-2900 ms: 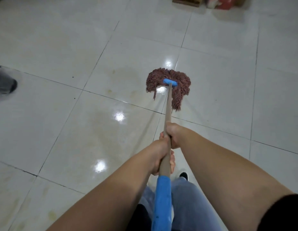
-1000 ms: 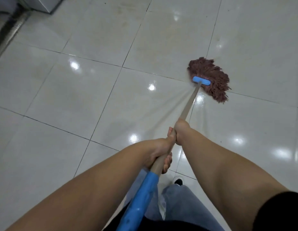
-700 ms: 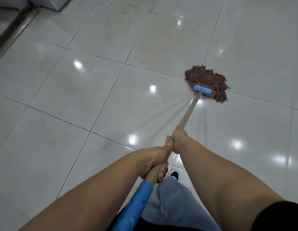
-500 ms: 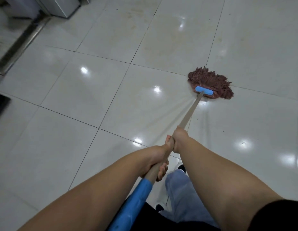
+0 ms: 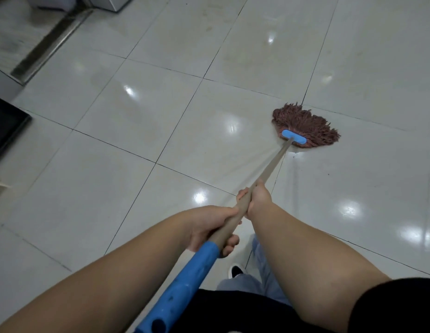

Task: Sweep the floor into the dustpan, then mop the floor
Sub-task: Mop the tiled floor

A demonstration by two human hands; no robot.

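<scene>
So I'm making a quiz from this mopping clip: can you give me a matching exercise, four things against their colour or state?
Things:
1. mop head
2. handle sleeve
3. left hand
4. right hand

Descriptions:
a. blue
b. reddish-brown strands on the floor
c. grips the handle farther down, toward the mop head
d. grips the handle just above the blue sleeve

Pairs: 1-b, 2-a, 3-d, 4-c

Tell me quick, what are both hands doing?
Left hand: closed around the mop handle.
Right hand: closed around the mop handle, farther down.
</scene>
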